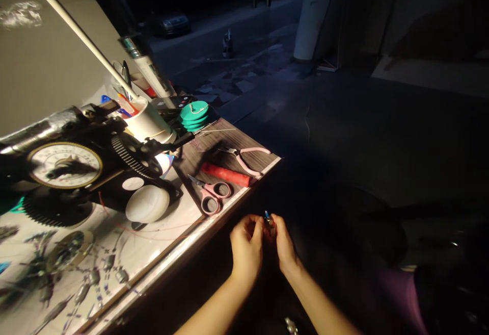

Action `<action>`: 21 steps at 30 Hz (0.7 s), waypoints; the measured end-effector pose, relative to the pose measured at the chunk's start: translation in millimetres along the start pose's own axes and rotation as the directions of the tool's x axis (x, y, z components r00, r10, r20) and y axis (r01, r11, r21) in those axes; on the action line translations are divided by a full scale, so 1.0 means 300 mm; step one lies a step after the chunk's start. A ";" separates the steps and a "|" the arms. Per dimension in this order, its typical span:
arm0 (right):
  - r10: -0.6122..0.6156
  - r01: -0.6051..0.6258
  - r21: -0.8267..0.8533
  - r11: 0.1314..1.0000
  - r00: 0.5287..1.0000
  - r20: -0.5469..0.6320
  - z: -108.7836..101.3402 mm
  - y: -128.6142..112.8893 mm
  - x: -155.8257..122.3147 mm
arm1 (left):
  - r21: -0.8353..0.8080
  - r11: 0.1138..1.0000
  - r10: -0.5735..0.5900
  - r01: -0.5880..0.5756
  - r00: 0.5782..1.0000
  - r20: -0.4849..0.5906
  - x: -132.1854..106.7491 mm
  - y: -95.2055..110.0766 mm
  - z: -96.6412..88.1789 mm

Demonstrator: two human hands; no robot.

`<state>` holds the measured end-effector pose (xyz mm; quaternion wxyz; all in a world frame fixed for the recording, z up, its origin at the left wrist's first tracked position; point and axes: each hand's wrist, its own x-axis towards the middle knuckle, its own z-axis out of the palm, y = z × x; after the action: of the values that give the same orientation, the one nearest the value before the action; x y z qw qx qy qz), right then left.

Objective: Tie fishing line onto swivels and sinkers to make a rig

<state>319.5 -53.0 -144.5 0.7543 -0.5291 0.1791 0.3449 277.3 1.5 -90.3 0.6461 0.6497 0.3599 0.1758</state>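
In front of the table's edge, my left hand and my right hand meet with their fingertips close together. Between them is a small piece with a blue tip and a shiny part; its kind is too small to make out. Both hands are closed in a pinch on it. Nearest on the table lie pink-handled scissors, a red stick-like piece and pink-handled pliers.
On the left stands a black machine with gears and a dial. Several small grey parts with wires lie on the white tabletop. A white cup of pens and green spools stand behind. Dark floor is to the right.
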 end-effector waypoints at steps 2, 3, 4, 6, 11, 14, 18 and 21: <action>0.034 -0.035 0.027 0.999 0.999 0.009 0.001 -0.002 -0.002 | 0.000 1.000 -0.003 0.003 1.000 -0.005 0.000 0.002 0.000; 0.043 -0.043 0.035 0.998 0.999 0.011 0.002 -0.004 -0.003 | -0.001 1.000 -0.004 0.004 1.000 -0.007 0.000 0.002 0.000; 0.050 -0.051 0.042 0.998 0.999 0.012 0.003 -0.005 -0.004 | -0.002 1.000 -0.004 0.004 1.000 -0.008 0.000 0.003 0.001; 0.058 -0.058 0.047 0.997 0.998 0.014 0.004 -0.008 -0.007 | -0.006 1.000 -0.004 0.004 1.000 -0.008 -0.001 0.004 0.002; 0.050 -0.050 0.047 0.998 0.999 0.003 0.009 -0.010 -0.008 | -0.020 1.000 -0.006 0.005 1.000 -0.014 0.001 0.003 0.003; 0.044 -0.044 0.046 0.998 0.999 -0.008 0.008 -0.008 -0.007 | -0.030 1.000 -0.005 0.004 1.000 -0.015 0.002 0.002 0.003; 0.047 -0.047 0.030 0.998 0.999 -0.006 0.003 -0.006 -0.008 | -0.041 0.999 -0.020 0.019 1.000 -0.019 0.000 0.002 0.004; 0.048 -0.048 0.024 0.999 0.999 0.005 0.008 -0.008 -0.009 | -0.065 0.997 -0.038 0.036 0.999 -0.025 0.001 0.005 0.006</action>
<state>319.2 -52.3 -140.4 0.7526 -0.5148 0.1942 0.3618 279.1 0.4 -89.2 0.6652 0.6193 0.3743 0.1839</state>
